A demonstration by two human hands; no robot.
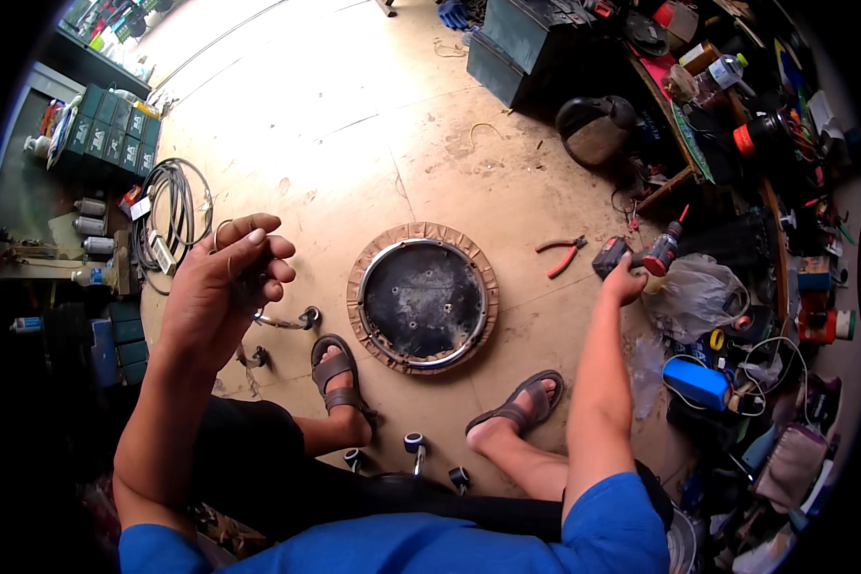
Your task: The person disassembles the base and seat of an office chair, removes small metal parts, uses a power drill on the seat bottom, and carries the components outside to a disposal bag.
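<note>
My left hand (pixel 237 260) is raised at the left with curled fingers, closed on a thin wire-like strand (pixel 218 236) that loops out beside the thumb. My right hand (pixel 626 281) reaches out to the right, wrapped round the handle of a red and black cordless drill (pixel 662 251) whose red-tipped bit points away from me. Between my feet and a little beyond them lies a round seat (pixel 421 298), its dark underside up, with a metal ring and pleated brown covering around the rim. Pliers with red handles (pixel 566 258) rest open on the floor, just left of the drill.
A coiled black cable (pixel 174 215) lies at the left by stacked green boxes (pixel 110 136). Caster wheels (pixel 414 443) show near my legs. A clear plastic bag (pixel 694 295), a blue box (pixel 695 383) and a cluttered shelf fill the right. Dark green cases (pixel 507 53) stand far off.
</note>
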